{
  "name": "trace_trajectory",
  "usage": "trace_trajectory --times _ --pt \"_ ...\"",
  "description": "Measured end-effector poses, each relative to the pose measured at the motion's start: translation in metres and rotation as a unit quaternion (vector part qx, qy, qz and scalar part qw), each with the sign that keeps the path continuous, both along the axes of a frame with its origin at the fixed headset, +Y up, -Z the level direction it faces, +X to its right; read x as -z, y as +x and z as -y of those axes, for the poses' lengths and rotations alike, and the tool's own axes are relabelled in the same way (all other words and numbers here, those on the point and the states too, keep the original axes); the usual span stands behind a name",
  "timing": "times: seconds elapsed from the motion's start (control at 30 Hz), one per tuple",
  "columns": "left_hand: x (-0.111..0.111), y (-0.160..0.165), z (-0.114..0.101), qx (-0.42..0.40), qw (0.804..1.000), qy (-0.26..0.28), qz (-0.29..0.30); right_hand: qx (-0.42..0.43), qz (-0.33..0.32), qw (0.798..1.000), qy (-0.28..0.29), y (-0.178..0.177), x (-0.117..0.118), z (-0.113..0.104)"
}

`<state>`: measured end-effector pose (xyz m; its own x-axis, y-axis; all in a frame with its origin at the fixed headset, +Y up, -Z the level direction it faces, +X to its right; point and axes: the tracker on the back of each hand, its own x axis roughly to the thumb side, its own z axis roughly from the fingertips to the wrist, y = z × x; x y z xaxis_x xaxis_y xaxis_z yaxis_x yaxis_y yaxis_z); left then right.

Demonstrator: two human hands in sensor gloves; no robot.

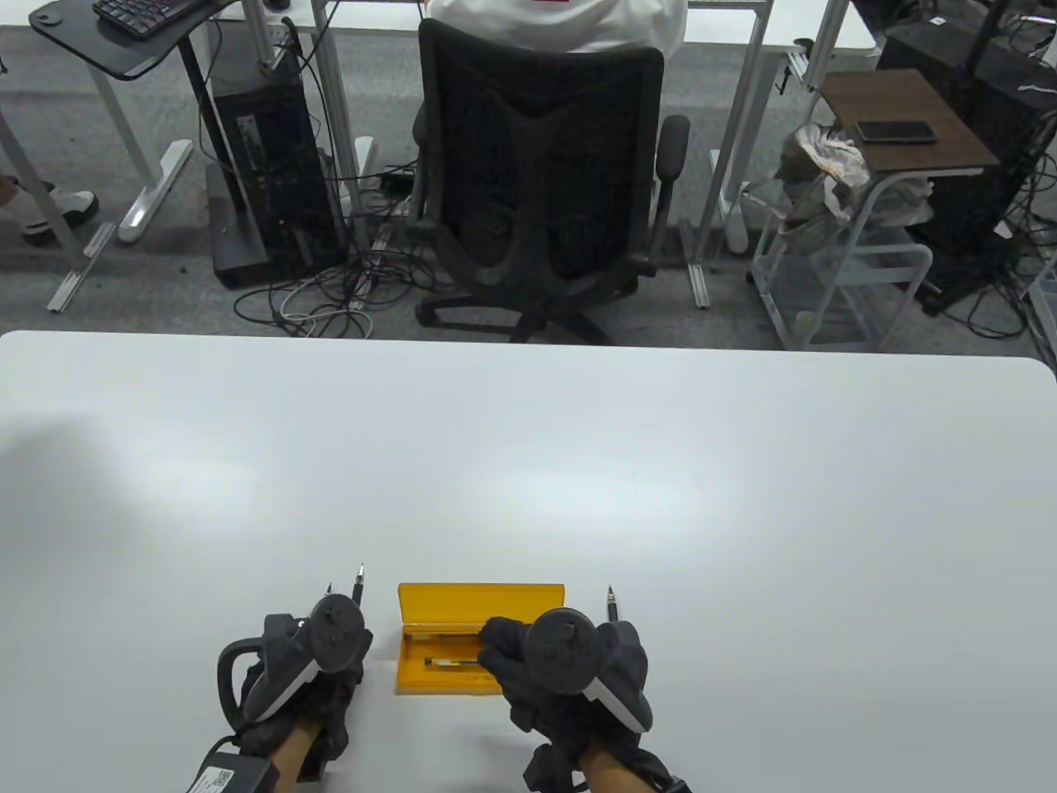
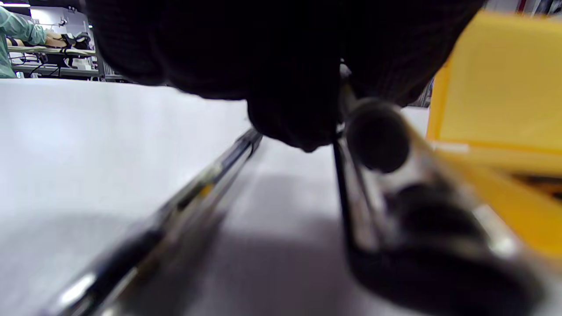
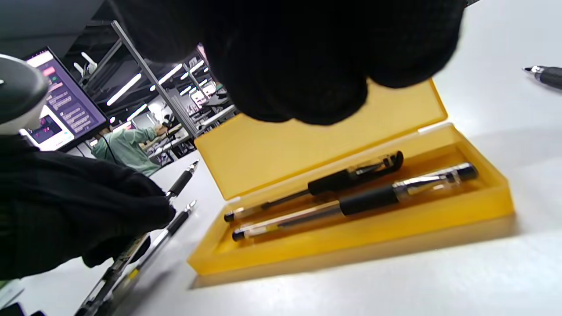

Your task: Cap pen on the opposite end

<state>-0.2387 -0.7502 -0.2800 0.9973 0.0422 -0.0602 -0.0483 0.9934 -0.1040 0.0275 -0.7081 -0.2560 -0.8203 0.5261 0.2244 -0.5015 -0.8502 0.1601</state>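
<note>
Right hand (image 1: 570, 661) hovers over the open yellow plastic case (image 1: 479, 598) lower centre; black-grip clear pens (image 3: 347, 206) lie crosswise beneath, finger spread unclear.

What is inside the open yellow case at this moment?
Inside the yellow case lie two pens side by side. In the table view the right hand covers part of the case, so that view shows less.

No text can be read in any view. The monitor (image 3: 57, 109) at the upper left of the right wrist view shows lines of writing, too blurred to make out. The label (image 1: 216, 777) at the bottom left of the table view perhaps carries a code, likewise illegible.
</note>
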Motion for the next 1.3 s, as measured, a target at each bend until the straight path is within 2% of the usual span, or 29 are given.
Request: trace_trajectory --times 0.1,0.37,0.8,0.87,0.97,1.1,1.2,1.3 --pt "-0.001 0.007 0.007 0.050 0.999 -0.005 0.008 -0.010 -0.009 1.000 0.004 -0.003 -0.001 0.001" --pt "-0.002 0.019 0.016 0.100 0.995 0.007 0.015 -0.006 0.000 1.000 0.011 0.003 -0.001 -0.002" --pt "-0.007 0.019 0.017 0.091 0.996 0.006 0.011 -0.027 -0.012 1.000 -0.002 -0.005 0.000 0.005" --pt "-0.006 0.020 0.012 0.094 0.995 0.011 0.011 -0.036 -0.008 0.999 -0.003 -0.003 0.000 0.007" --pt "-0.009 0.022 -0.008 0.086 0.995 0.048 0.012 -0.037 0.008 0.999 -0.009 0.001 0.003 0.007" --pt "-0.015 0.032 -0.025 0.028 0.994 0.093 0.044 -0.040 0.029 0.999 -0.007 0.008 0.008 0.007" --pt "-0.017 0.044 -0.022 0.032 0.991 0.095 0.084 -0.061 0.038 0.997 -0.003 0.010 0.010 0.008" --pt "-0.018 0.054 -0.011 0.064 0.990 0.075 0.105 -0.089 0.045 0.995 0.004 0.010 0.013 0.010"
